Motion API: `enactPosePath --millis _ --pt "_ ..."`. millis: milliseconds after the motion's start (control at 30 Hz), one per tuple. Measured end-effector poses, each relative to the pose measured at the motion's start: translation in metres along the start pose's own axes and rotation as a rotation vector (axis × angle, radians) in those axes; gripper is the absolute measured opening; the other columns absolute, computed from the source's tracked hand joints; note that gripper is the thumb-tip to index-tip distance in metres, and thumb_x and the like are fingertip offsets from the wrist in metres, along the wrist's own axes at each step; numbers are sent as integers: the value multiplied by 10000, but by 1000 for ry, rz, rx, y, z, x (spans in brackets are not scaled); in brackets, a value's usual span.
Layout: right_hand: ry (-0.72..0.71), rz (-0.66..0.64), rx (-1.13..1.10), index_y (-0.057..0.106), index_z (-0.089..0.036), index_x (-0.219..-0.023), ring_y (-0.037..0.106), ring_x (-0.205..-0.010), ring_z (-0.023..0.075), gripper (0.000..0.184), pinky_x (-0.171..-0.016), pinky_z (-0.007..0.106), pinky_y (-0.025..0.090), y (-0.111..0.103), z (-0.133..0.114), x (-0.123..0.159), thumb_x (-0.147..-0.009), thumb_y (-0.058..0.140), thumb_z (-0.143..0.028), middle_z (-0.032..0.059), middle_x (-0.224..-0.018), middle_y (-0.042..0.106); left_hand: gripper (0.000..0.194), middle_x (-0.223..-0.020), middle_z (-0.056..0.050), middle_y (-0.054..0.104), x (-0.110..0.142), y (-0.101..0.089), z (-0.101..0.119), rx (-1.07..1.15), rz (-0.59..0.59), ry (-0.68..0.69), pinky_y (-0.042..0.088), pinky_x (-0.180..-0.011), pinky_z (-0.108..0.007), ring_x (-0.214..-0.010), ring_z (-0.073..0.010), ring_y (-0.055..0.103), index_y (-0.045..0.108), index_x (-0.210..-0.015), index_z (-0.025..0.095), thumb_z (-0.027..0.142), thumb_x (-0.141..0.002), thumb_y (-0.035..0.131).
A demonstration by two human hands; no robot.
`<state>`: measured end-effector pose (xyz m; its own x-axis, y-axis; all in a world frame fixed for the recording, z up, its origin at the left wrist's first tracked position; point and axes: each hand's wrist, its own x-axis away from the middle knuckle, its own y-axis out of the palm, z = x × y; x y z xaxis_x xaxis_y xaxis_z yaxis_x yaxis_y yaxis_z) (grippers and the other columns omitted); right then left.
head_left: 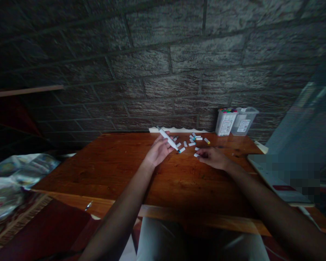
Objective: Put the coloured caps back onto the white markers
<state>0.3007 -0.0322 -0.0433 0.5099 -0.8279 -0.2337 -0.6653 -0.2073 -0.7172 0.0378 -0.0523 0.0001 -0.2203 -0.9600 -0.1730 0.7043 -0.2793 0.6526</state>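
Left hand: the left hand (159,150) holds a marker (167,138) between thumb and fingers, palm partly turned up, above the surface (103,166).
Marker: white-barrelled and tilted, its grey end up toward the wall, its dark end down toward the right, near the loose caps.
By the left fingers: a small grey-tipped piece (175,138) shows behind the marker – whether it is held or lying there, I cannot tell.
Right hand: the right hand (213,158) is narrow, back uppermost, low over the surface, thumb and fingertips closed on a white cap (196,155); another cap (197,149) is just beyond the fingertips.
Loose caps: short white caps (192,144) lie scattered between the hands and a little farther back, several with blue ends; a yellow-ended cap (207,141) lies at the right of the group.
Containers: at the back right stand two side by side – a marker box (225,123) with coloured ends showing at its top, and a clear box (243,123) with a label.
Back edge: a pale wavy strip (179,130) runs along the foot of the block wall (157,76).
Right side: a flat pale object (279,181) lies beside the right forearm, partly blurred out.
Left side: plastic bags (24,170) rest beyond the surface, above a fringed rug (21,226).
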Motion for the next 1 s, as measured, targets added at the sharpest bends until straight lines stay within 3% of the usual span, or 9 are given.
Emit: enactPosePath --millis 367,567,733,900,1000 --pt "-39 48 -137 569 -198 -883 593 -689 138 171 -658 275 488 2 -1 -1 -741 623 -276 10 -797 628 424 -840 -7 693 0 0 0 -4 -13 -4 533 -751 -282 -796 -157 681 585 -1131 229 119 -727 654" --pt "-61 46 -107 590 -206 -1075 621 -711 148 309 -686 287 498 2 4 -1 -771 608 -258 15 -829 660 397 -831 -13 696 0 0 0 5 -20 -3 533 -773 -307 -814 -172 679 588 -1116 216 117 -735 639" --pt "-66 12 -108 637 -201 -991 624 -702 145 220 -672 283 498 3 6 -2 -787 606 -278 19 -838 680 404 -825 -8 690 0 2 0 -3 -10 -10 531 -770 -298 -800 -162 676 581 -1116 214 118 -728 640" --pt "-36 1 -97 647 -213 -1033 633 -702 153 313 -661 285 503 2 5 1 -771 662 -383 13 -835 696 405 -830 -7 690 -1 1 0 -4 -3 -13 530 -750 -289 -796 -160 674 586 -1119 221 120 -730 642" --pt "-32 117 -45 672 -226 -1012 653 -774 175 324 -716 300 507 -7 -1 -2 -794 637 -462 31 -926 714 385 -832 -9 692 -1 -2 0 12 -6 -2 526 -740 -285 -793 -159 671 595 -1107 220 120 -738 639"
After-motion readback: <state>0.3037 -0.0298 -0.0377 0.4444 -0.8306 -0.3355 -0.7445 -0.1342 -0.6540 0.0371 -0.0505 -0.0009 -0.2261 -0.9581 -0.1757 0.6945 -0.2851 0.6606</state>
